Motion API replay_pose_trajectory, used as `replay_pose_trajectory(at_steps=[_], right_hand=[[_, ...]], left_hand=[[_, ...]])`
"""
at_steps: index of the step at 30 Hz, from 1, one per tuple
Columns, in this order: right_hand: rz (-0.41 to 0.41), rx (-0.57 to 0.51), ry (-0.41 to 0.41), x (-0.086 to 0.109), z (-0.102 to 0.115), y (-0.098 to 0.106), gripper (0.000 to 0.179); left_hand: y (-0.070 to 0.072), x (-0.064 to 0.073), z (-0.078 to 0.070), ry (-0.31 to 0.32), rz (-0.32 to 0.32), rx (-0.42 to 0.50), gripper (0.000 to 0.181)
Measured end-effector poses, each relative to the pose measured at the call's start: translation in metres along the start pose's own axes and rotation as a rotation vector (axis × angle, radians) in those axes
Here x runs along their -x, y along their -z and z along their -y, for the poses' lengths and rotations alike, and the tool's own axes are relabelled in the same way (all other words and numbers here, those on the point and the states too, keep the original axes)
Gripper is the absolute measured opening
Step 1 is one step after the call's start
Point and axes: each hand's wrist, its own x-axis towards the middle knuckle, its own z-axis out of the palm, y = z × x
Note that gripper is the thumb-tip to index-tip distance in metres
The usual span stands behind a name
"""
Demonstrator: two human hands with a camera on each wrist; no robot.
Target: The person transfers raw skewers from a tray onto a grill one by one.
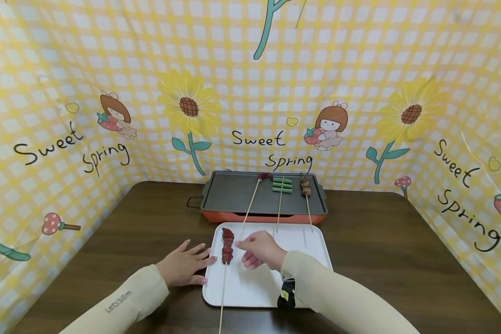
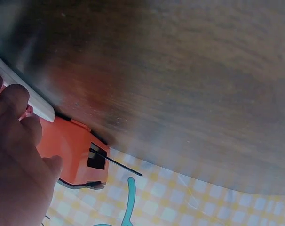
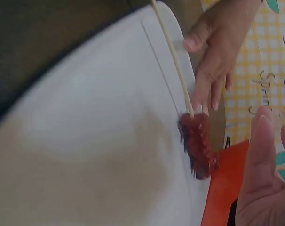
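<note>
A skewer of dark red meat pieces (image 1: 227, 246) lies on the left side of the white tray (image 1: 267, 287), its wooden stick overhanging the near edge. My left hand (image 1: 183, 266) has its fingers spread, with fingertips at the tray's left rim beside this skewer. My right hand (image 1: 260, 250) hovers over the tray, fingers loosely bent, near the stick end of a dark red skewer (image 1: 265, 176) on the grill. In the right wrist view, no stick shows between the right hand's visible fingers (image 3: 260, 150). A green vegetable skewer (image 1: 282, 185) and a brown meat skewer (image 1: 306, 188) also lie on the grill.
The orange grill with a dark grey plate (image 1: 229, 195) stands behind the tray, against a checked cloth backdrop (image 1: 250, 102). A thin wire handle (image 1: 193, 202) juts from its left side. Sticks from the grill overhang towards the tray. Brown wooden table (image 1: 375, 241) extends on both sides.
</note>
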Motion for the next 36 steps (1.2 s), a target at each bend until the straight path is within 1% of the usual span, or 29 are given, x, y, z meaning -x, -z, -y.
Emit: replay_pose_trajectory(at_steps=[5,8,10,17,25,29,33,36], right_hand=[[0.077,0.023,0.008,0.017,-0.007,-0.01,0.02],[0.116,0.046,-0.009,0.026,-0.012,-0.017,0.014],[0.137,0.067,-0.023,0.03,-0.015,-0.023,0.014],[0.172,0.108,-0.063,0.036,-0.021,-0.038,0.016],[0.235,0.103,-0.154,0.04,-0.034,-0.05,0.026],[0.256,0.116,-0.164,0.042,-0.036,-0.054,0.026],[0.299,0.147,-0.192,0.049,-0.039,-0.06,0.03],[0.305,0.16,-0.201,0.053,-0.04,-0.066,0.033]], left_hand=[[0.001,0.001,-0.001,-0.021,-0.021,-0.008,0.062],[0.002,0.002,-0.001,-0.037,-0.038,-0.004,0.062],[0.002,0.003,-0.001,-0.041,-0.044,0.0,0.062],[0.003,0.005,0.0,-0.05,-0.055,0.013,0.061],[0.001,0.003,0.002,-0.05,-0.046,0.005,0.063],[0.002,0.003,0.002,-0.061,-0.058,-0.003,0.062],[0.002,0.004,0.001,-0.064,-0.056,0.012,0.062],[0.003,0.004,0.002,-0.061,-0.053,0.017,0.062]])
